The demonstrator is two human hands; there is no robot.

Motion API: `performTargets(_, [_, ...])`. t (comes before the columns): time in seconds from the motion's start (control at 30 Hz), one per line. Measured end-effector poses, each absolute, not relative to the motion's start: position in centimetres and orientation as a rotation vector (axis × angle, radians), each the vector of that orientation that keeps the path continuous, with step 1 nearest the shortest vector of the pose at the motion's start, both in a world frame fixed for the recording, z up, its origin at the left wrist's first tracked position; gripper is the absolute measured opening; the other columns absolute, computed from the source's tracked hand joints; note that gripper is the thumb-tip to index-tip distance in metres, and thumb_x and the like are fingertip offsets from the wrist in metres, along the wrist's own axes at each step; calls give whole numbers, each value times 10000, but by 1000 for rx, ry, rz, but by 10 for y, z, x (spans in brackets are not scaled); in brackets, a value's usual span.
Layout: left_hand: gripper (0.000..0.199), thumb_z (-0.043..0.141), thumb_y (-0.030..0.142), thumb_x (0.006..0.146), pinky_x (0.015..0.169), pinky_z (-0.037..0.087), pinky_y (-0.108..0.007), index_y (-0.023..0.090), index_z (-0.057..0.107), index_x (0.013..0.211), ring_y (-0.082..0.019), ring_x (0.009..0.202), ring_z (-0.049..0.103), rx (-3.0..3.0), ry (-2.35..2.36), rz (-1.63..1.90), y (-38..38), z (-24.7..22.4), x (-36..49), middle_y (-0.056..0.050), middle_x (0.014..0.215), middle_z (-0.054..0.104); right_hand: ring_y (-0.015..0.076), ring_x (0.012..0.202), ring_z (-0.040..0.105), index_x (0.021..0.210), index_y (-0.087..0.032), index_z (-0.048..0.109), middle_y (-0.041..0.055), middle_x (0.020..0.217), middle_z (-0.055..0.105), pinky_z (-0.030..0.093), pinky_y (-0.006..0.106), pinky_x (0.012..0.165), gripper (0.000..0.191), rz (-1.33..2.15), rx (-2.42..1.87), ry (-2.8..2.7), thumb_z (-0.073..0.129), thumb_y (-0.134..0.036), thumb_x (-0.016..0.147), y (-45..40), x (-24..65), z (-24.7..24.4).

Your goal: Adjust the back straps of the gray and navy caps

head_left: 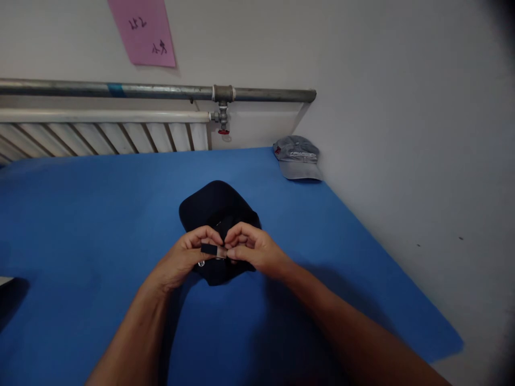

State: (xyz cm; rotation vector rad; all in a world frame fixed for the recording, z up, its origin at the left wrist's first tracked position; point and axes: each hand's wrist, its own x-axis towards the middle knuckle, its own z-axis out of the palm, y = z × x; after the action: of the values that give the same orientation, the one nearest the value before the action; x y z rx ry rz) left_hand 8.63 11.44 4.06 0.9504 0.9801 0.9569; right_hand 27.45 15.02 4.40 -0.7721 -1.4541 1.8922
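Hidden: your fingers cover the rear of the dark cap point(217, 206); the strap's far end and most of a small metal ring under your left hand cannot be made out.
Cut off: both your forearms leave the bottom edge; a pale object point(5, 281) at the left edge shows only a corner, kind unclear.
Hard to read: the marks on the pink paper point(142, 32) and the lettering on the grey cap point(298, 156) are too small to tell.
Left hand point(185, 257): fingers curled, pinching the dark strap point(209, 249) at the cap's back.
Right hand point(250, 249): fingers curled, thumb and fingertips closed on the same strap, touching your left hand.
Dark cap position: it lies on the blue cloth point(80, 214), middle of the surface, directly under your hands.
Count, caps: two, one dark in hand, one grey well apart near the wall corner.
Count, hands: two, both yours.
Count, pipes: one metal pipe point(120, 89) with one red-handled valve point(223, 120).
Count, radiators: one white radiator point(100, 134) below the pipe.
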Motion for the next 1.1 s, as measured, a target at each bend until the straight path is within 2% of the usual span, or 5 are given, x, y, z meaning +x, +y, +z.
performTargets(0.5, [146,686,327,784,557,331,-202,197,632,823,-82,595,489,1038,1069,948,112,41,81,32,678,592,97,663,557,849,-202,558,-32,763,559,450,262,646,135,1722,-803,-1658,602,-165,727,147,277,48])
performTargets(0.6, [303,556,473,863,600,360,-231,186,639,814,-110,646,490,1111,1064,977,112,44,76,8,715,586,103,637,568,850,-200,545,-27,749,557,451,270,624,119,1703,-828,-1704,566,-157,741,147,278,50])
performTargets(0.73, [468,483,623,837,662,379,-269,179,632,826,-155,742,501,1237,986,957,111,48,72,-24,797,598,97,620,534,841,-194,554,-30,716,539,431,261,606,101,1629,-830,-1781,539,-144,754,146,280,53])
performTargets(0.87, [314,569,504,840,669,370,-264,192,601,832,-144,742,490,1293,992,860,108,51,72,-6,806,590,88,617,496,908,-201,595,-33,728,545,416,251,601,128,1609,-809,-1827,574,-188,782,145,282,57])
performTargets(1.1, [293,527,468,877,635,385,-260,188,592,816,-138,701,517,1284,993,855,107,52,72,-2,752,597,104,693,529,936,-201,649,-26,766,583,436,262,666,191,1654,-785,-1941,671,-235,749,145,285,63])
